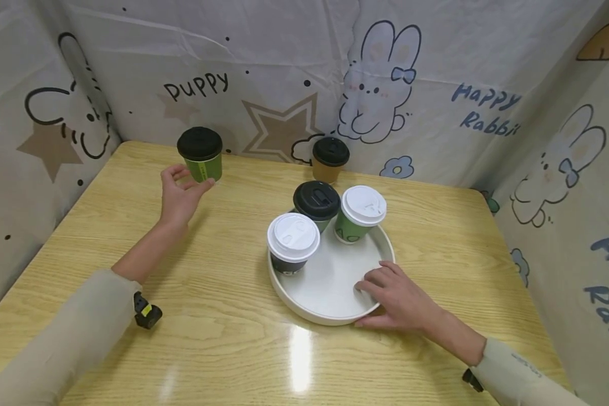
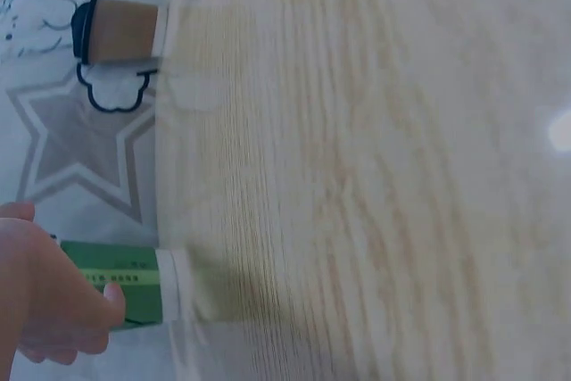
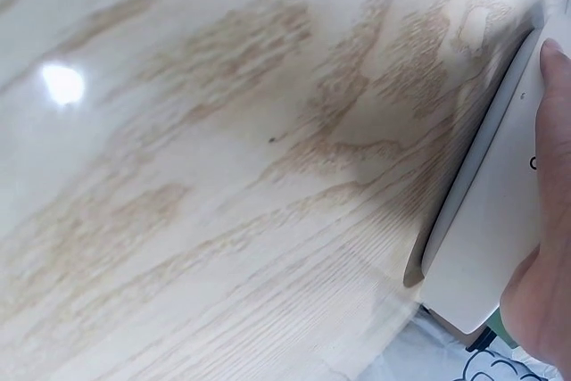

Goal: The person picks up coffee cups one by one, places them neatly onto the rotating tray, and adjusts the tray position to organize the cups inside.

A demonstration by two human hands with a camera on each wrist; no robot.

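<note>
My right hand (image 1: pixel 398 299) clamps the rim of the round, smooth white tray (image 1: pixel 325 282): maintain it level, as the tapered, lidded cups (image 1: pixel 291 234) inside could tip. Farther off, at the back left of the wood-grained table (image 1: pixel 223 316), stands the green cup (image 1: pixel 212 167). My left hand (image 1: pixel 180 197) brackets it, thumb in front, fingers beside; I cannot tell whether they grip. Press the paper-like wall evenly; avoid the dark, ridged lid (image 1: pixel 199 144).

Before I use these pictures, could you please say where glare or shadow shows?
Head view: a bright glare streak on the table, below the tray, a fainter one farther left; left wrist view: a glare spot at the right edge, faint shadow beside the lower green cup; right wrist view: two glare spots at upper left, shadow along the tray.
</note>
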